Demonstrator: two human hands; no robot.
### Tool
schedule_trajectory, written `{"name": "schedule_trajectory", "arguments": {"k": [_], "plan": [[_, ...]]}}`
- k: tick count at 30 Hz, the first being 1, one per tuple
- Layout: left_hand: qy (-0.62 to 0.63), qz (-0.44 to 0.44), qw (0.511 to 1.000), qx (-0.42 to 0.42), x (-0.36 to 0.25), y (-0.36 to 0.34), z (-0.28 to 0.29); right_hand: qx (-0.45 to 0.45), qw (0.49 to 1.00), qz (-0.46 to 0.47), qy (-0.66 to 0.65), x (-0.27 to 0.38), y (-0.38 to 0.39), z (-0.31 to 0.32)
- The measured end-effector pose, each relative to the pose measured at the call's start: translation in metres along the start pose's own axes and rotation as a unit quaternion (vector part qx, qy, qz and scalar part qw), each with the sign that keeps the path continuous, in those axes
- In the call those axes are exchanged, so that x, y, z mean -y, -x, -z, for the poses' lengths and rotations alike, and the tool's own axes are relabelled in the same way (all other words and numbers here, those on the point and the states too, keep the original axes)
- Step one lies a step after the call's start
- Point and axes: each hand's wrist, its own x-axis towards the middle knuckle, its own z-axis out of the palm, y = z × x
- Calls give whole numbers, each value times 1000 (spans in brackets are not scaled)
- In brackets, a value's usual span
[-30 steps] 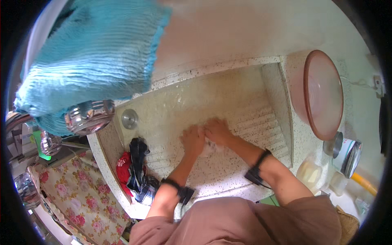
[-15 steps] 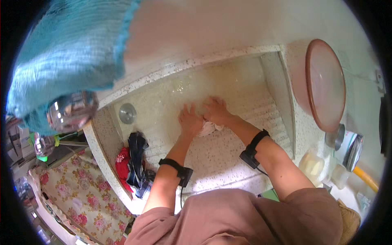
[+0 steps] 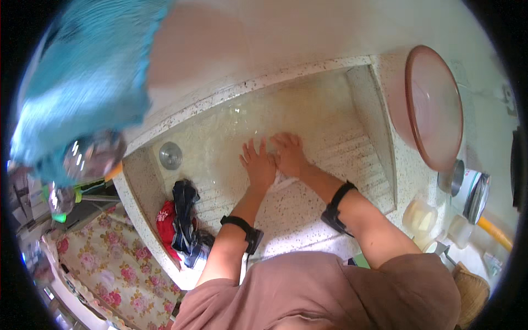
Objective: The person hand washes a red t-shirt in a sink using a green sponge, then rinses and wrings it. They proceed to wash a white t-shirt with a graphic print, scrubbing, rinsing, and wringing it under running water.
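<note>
Both my hands are low in the speckled stone sink (image 3: 129, 190), side by side over its ribbed washboard slope. My left hand (image 3: 260, 169) has its fingers stretched and spread. My right hand (image 3: 290, 156) lies close beside it, its fingers also extended, slightly blurred. Under the heels of my palms is a small white cloth (image 3: 282, 182), mostly covered, pressed against the slope. To the left in the sink, dark clothing (image 3: 186, 201) and a red garment (image 3: 166, 220) lie bunched against the side wall.
A round metal drain (image 3: 170, 156) is set in the sink's far left. A blue towel (image 3: 91, 93) hangs at upper left, above clear bottles. At right, a pinkish basin (image 3: 434, 110) leans on the wall beside a soap dish (image 3: 420, 216). Floral fabric (image 3: 113, 264) hangs at lower left.
My fingers have spread more and the left hand has shifted slightly right and down. The white cloth is covered more by my hands. The view has shifted slightly.
</note>
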Motion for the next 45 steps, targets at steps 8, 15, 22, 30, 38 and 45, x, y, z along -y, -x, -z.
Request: {"name": "schedule_trajectory", "arguments": {"k": [8, 15, 22, 30, 38, 45], "plan": [[237, -14, 968, 80, -72, 99, 131, -1, 980, -7, -197, 92, 109, 112], [83, -1, 996, 44, -20, -18, -3, -41, 999, -20, -16, -14, 2, -1], [399, 99, 905, 110, -75, 75, 155, 120, 981, 25, -152, 80, 83, 121], [125, 13, 990, 64, -12, -17, -1, 63, 995, -37, -75, -10, -5, 0], [349, 82, 933, 41, -60, 49, 115, 40, 973, -78, -213, 78, 57, 109], [140, -8, 970, 197, -23, 16, 27, 93, 990, -85, -68, 11, 42, 14]]}}
